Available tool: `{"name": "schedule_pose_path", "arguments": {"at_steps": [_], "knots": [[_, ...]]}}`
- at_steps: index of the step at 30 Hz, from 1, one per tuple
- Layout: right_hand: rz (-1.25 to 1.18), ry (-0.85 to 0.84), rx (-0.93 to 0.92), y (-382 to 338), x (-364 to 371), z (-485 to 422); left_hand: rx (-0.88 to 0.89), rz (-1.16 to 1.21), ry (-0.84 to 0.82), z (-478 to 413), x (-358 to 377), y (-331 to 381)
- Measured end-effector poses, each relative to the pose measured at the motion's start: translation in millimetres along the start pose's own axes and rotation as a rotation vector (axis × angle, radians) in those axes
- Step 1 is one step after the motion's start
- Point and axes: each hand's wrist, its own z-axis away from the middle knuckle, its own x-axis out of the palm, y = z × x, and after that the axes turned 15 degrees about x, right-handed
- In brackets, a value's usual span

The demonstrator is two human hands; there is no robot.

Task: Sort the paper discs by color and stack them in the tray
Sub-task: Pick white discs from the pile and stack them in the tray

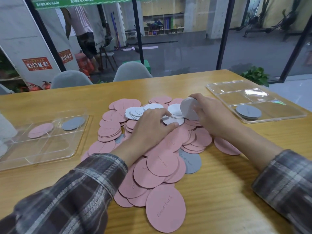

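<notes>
- Left hand (152, 125) rests on the pink discs (162, 162) heaped mid-table, thumb and fingers pinching a white disc (173, 121);
- Right hand (211, 114) grips a stack of pale discs (188, 108), tilted on edge;
- Right tray (236, 97) holds grey discs (248, 112); left tray (42, 149) holds a pink disc (40, 130) and a grey disc (73, 123)

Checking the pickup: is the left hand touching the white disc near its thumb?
Touching. Head view: the left hand pinches the white disc between fingers and thumb.

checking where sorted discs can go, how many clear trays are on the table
2. The left tray sits left on the table, holding pink discs and a grey disc. The right tray sits far right, with a grey stack in its near compartment.
</notes>
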Motion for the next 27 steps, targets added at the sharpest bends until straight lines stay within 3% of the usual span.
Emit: {"name": "schedule_pose_path", "arguments": {"at_steps": [13, 18, 27], "knots": [[-0.127, -0.018, 0.031, -2, 0, 1, 0.156, -0.095, 0.063, 7, -3, -2], [-0.123, -0.013, 0.036, -3, -1, 2, 0.281, 0.023, 0.023, 9, -5, -2], [-0.135, -0.008, 0.044, -3, 0, 2, 0.179, 0.077, -0.022, 10, -4, -6]]}}
